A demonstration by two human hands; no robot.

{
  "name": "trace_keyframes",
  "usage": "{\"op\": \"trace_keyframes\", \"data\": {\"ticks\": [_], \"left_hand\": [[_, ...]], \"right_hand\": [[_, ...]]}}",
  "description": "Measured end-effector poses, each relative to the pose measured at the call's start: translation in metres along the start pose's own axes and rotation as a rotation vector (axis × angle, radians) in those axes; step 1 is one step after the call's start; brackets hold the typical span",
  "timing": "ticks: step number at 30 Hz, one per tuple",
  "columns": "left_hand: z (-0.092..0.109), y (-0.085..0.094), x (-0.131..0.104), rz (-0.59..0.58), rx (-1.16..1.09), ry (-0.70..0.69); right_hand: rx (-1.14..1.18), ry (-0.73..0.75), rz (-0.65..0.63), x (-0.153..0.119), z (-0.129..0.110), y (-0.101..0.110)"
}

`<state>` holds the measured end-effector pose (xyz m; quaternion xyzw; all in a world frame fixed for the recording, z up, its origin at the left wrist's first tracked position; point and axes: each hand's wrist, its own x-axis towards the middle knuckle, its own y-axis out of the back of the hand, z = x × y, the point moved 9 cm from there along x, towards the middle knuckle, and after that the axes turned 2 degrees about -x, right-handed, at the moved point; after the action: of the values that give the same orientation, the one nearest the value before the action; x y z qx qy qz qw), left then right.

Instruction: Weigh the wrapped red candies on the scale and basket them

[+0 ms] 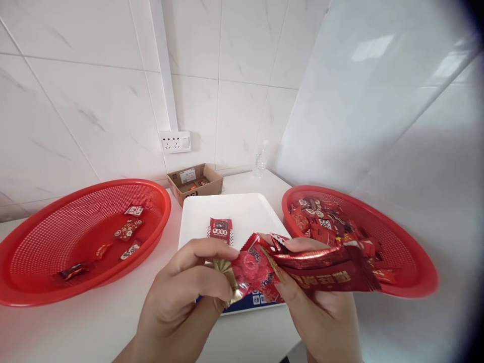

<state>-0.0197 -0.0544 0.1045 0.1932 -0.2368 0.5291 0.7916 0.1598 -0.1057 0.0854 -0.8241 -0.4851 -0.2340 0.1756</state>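
My left hand [185,292] pinches the gold end of a berry-printed candy packet [251,269]. Several red packets, one of them a long dark red one [321,267], are gripped in my right hand [321,307], whose thumb also touches the berry packet. Both hands are over the front of a white tray-like scale [242,206] with a blue front panel, partly hidden by them. A small red packet [220,230] lies on the scale's white top, just beyond my left hand.
On the left is a red mesh basket [151,186] with several packets. Another red basket [416,257] at the right holds many packets. Behind the scale are a cardboard box [209,189] with packets inside and a clear bottle [259,162], near the tiled wall.
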Motion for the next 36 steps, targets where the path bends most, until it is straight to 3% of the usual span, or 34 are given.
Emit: {"op": "trace_keyframes", "data": {"ticks": [4,8,14,18,22,36], "left_hand": [[0.007,0.004,-0.005,0.057,0.155,-0.132],[0.008,0.006,-0.005,0.091,0.216,-0.163],[0.025,-0.007,0.0,-0.01,0.311,-0.321],[0.028,-0.013,0.002,-0.06,0.375,-0.309],[0.025,-0.016,0.002,-0.092,0.377,-0.272],[0.008,-0.011,-0.001,-0.1,0.078,-0.116]], "right_hand": [[0.138,-0.068,-0.074,-0.006,0.006,-0.006],[0.185,-0.125,0.007,-0.011,0.009,0.001],[0.157,-0.046,-0.067,-0.011,0.005,0.001],[0.067,-0.028,0.026,-0.011,0.005,0.016],[0.062,-0.061,-0.04,-0.011,0.005,0.012],[-0.119,0.015,-0.017,-0.01,-0.001,0.013]]}}
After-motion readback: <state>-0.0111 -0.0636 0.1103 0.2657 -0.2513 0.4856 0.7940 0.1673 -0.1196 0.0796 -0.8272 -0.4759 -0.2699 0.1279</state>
